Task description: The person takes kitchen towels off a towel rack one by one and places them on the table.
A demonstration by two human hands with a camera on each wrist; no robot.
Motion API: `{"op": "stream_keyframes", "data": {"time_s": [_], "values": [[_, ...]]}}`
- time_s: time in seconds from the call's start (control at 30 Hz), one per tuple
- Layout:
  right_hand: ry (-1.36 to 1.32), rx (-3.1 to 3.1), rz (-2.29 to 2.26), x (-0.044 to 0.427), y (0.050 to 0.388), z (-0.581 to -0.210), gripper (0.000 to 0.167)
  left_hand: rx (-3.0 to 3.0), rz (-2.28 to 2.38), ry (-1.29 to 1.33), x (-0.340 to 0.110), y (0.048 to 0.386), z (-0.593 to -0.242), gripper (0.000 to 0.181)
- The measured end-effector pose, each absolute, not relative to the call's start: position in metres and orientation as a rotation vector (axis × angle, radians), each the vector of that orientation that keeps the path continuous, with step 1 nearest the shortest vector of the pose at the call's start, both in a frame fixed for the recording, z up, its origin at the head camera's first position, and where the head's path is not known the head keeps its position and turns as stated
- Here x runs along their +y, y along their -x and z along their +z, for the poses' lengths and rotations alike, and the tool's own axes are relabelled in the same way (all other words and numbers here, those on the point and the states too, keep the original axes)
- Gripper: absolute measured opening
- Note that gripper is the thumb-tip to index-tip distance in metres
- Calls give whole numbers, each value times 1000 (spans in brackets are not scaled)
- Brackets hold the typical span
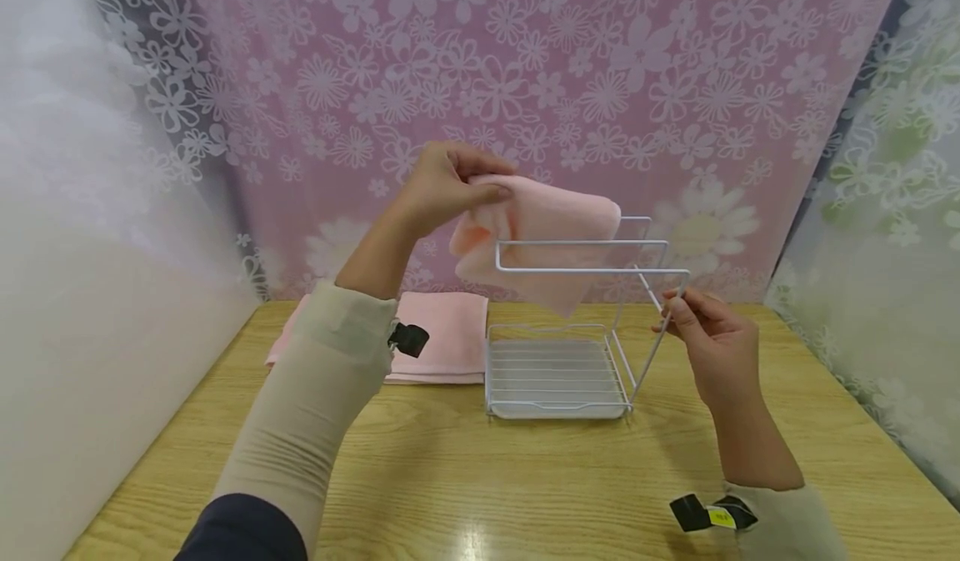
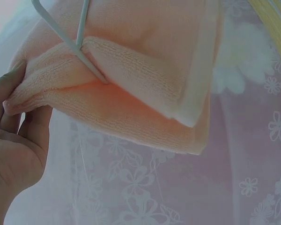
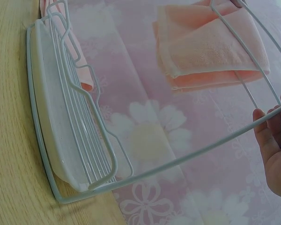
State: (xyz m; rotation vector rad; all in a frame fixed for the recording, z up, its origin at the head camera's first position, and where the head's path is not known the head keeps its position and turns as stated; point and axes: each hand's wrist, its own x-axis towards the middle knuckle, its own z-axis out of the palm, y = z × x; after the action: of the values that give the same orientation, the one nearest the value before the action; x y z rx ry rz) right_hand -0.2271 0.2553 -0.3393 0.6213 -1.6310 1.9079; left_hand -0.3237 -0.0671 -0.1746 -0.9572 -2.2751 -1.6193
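A white wire rack (image 1: 592,271) stands on the table, with a tray (image 1: 555,378) in its base. Over one of its upper bars hangs a folded pink towel (image 1: 562,211). My left hand (image 1: 442,186) pinches the towel's left end between thumb and fingers; the left wrist view shows the bar's end poking into the fold of the towel (image 2: 131,79). On the other side, my right hand (image 1: 716,340) grips the rack's right upright with thumb and fingertips, as the right wrist view also shows at the rack's upper corner (image 3: 276,110).
A folded pink towel (image 1: 442,332) lies on the wooden table (image 1: 480,469), left of the rack and partly behind my left sleeve. Behind the table hangs a pink flowered curtain (image 1: 510,86). Pale walls (image 1: 112,211) stand at both sides.
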Motion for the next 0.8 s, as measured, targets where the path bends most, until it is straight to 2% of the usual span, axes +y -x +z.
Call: {"op": "stream_keyframes", "data": {"time_s": [0.43, 0.8], "values": [[-616, -1614, 1925, 254, 226, -339, 24, -2103, -1811, 878, -89, 323, -180, 25], [-598, -1626, 1913, 254, 226, -339, 23, -1941, -2078, 747, -121, 323, -193, 19]]}}
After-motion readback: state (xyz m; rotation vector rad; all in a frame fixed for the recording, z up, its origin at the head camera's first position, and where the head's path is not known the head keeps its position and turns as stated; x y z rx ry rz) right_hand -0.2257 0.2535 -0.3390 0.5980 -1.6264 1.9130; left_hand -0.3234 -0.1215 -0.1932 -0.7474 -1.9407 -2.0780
